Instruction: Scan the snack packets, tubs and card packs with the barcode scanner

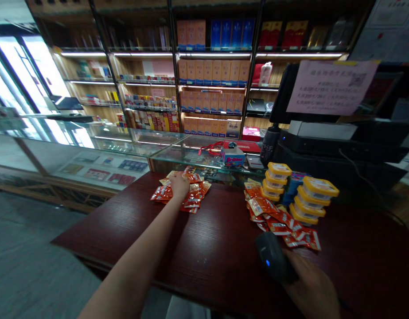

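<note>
My left hand point(180, 184) reaches out to a pile of orange-red snack packets point(194, 197) on the dark wooden counter. Its fingers are curled down on a packet at the top of the pile, and their tips are partly hidden. My right hand point(312, 281) is wrapped round a black barcode scanner point(272, 257) with a blue light, held low over the counter's near right part. Just beyond the scanner lies a second heap of orange-red snack packets point(280, 221). Behind that heap stand two stacks of yellow-lidded tubs point(312, 199).
The dark wooden counter point(124, 221) meets a glass display case point(171, 146) at its far edge. A small colourful box point(233, 157) sits on the glass. A monitor with a pink notice point(330, 88) stands at right. Lit shelves with boxed goods point(212, 104) line the wall.
</note>
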Motion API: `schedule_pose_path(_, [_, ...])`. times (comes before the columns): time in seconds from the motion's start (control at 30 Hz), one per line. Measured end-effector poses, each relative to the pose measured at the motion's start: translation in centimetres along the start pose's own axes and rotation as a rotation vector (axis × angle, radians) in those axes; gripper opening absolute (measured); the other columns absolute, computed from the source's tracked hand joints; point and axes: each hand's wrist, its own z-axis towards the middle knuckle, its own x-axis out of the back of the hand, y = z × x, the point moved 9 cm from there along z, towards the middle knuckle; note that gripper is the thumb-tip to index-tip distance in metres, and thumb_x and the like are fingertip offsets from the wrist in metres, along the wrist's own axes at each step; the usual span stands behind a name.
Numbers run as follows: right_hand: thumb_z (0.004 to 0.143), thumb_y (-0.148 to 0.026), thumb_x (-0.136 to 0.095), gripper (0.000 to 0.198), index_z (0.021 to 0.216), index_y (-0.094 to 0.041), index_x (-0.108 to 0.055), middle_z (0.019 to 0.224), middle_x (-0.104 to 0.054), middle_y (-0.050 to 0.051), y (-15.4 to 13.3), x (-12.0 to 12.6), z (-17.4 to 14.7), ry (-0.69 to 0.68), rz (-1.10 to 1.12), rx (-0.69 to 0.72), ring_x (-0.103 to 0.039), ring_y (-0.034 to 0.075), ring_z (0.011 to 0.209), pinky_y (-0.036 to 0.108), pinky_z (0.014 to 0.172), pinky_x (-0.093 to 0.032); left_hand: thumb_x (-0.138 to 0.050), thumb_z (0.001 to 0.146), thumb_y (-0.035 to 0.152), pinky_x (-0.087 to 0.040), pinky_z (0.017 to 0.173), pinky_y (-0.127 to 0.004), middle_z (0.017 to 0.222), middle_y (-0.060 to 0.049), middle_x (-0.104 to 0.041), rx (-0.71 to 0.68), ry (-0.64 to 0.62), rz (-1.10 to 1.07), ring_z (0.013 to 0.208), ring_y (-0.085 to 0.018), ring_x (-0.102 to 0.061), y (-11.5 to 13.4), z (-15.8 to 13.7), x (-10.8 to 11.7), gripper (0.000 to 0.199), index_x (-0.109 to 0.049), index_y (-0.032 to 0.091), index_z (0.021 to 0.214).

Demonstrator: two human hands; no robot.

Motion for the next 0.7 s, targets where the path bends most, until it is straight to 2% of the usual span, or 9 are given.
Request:
schedule_pose_path(0.07, [0.079,-0.019,-0.042,0.029,0.106,-0.020,-0.052,0.087,-0.072,0.006,0.0,-0.1,-0.1,0.000,0.001,-0.003,-0.070,0.016,0.071,0.024,0.060,-0.051,-0.047,0.085,0.020,-0.037,0.105,-0.048,0.126,-0.019,-0.054,-0.197,-0.125,0.266,0.124,-0.032,-0.048,1.5,-1.3,-1.1,0.031,-0.063,0.014,0.112])
schedule_pose_path(0.13, [0.079,-0.019,-0.042,0.029,0.106,-0.019,-0.052,0.087,-0.072,0.006,0.0,-0.1,-0.2,-0.001,0.002,-0.009,-0.070,0.017,0.071,0.025,0.060,-0.051,-0.044,0.090,0.029,-0.028,0.110,-0.049,0.138,-0.014,-0.049,-0.349,-0.275,0.433,0.134,-0.030,-0.037,2.2,-2.8,-2.8,0.037,-0.059,0.019,0.121])
schedule_pose_path(0.2, [0.078,-0.019,-0.044,0.030,0.107,-0.019,-0.052,0.087,-0.072,0.006,0.1,-0.2,-0.4,-0.008,0.000,-0.018,-0.069,0.018,0.072,0.026,0.061,-0.051,-0.042,0.091,0.036,-0.018,0.112,-0.054,0.145,-0.012,-0.043,-0.417,-0.366,0.524,0.140,-0.031,-0.026,2.2,-3.9,-4.0,0.042,-0.054,0.022,0.129])
schedule_pose_path(0.3, [0.076,-0.017,-0.047,0.033,0.108,-0.019,-0.053,0.088,-0.072,0.005,0.4,-0.4,-0.5,-0.020,0.020,-0.039,-0.069,0.018,0.073,0.026,0.062,-0.051,-0.039,0.092,0.041,-0.010,0.110,-0.062,0.148,-0.015,-0.038,-0.409,-0.410,0.589,0.142,-0.034,-0.020,1.7,-4.5,-4.7,0.046,-0.051,0.021,0.132])
schedule_pose_path(0.4, [0.072,-0.015,-0.051,0.038,0.109,-0.020,-0.053,0.091,-0.072,0.003,0.6,-0.8,-0.6,-0.046,0.070,-0.049,-0.069,0.017,0.076,0.025,0.065,-0.051,-0.041,0.092,0.039,-0.009,0.109,-0.064,0.145,-0.019,-0.040,-0.405,-0.337,0.560,0.141,-0.037,-0.021,2.4,-4.7,-4.4,0.044,-0.054,0.017,0.128])
schedule_pose_path(0.5, [0.071,-0.013,-0.052,0.039,0.110,-0.020,-0.054,0.097,-0.071,0.006,1.1,-1.6,-0.8,-0.106,0.092,-0.141,-0.068,0.020,0.083,0.028,0.069,-0.051,-0.046,0.090,0.034,-0.015,0.111,-0.057,0.138,-0.020,-0.046,-0.456,-0.266,0.432,0.138,-0.035,-0.028,4.8,-5.6,-4.4,0.039,-0.057,0.015,0.122])
schedule_pose_path(0.6, [0.073,-0.012,-0.050,0.037,0.109,-0.019,-0.055,0.101,-0.070,0.010,1.4,-2.1,-1.0,-0.144,0.097,-0.209,-0.067,0.022,0.086,0.031,0.071,-0.051,-0.052,0.086,0.029,-0.029,0.108,-0.047,0.126,-0.017,-0.054,-0.550,-0.322,0.272,0.127,-0.031,-0.042,7.9,-8.0,-6.0,0.031,-0.061,0.017,0.114])
schedule_pose_path(0.7, [0.074,-0.013,-0.050,0.037,0.110,-0.019,-0.056,0.102,-0.070,0.010,1.5,-2.4,-1.1,-0.162,0.107,-0.241,-0.067,0.022,0.085,0.031,0.071,-0.050,-0.054,0.084,0.024,-0.038,0.101,-0.040,0.115,-0.012,-0.059,-0.660,-0.452,0.090,0.112,-0.026,-0.052,11.5,-11.6,-8.0,0.029,-0.062,0.020,0.111])
